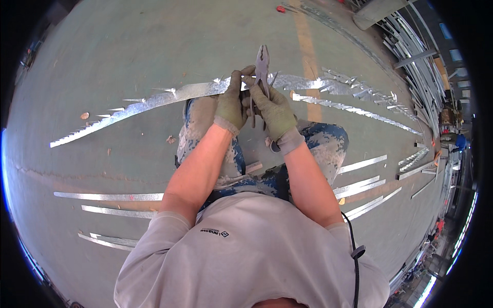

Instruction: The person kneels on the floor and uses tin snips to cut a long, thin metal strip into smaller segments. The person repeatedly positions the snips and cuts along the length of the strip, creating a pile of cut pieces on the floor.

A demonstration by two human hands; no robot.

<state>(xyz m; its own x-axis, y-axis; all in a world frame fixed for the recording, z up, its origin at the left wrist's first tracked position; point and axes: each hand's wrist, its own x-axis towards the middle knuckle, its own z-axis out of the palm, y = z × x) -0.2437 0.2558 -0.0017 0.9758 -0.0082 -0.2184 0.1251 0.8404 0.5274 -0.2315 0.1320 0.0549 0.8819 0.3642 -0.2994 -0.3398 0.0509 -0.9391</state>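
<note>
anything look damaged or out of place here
The metal strip at the gloved left hand has pointed tabs jutting unevenly along it, though that may be deliberate cutting. A small brownish scrap near its left end looks stray, lying loose on the floor.

Two gloves (279,114), one pliers (262,65)

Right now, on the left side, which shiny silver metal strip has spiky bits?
The long silver metal strip reaching the green-gloved left hand. It looks jagged and spiky along its edge; the plain silver metal strips, lower in the picture, look smooth-edged.
</note>
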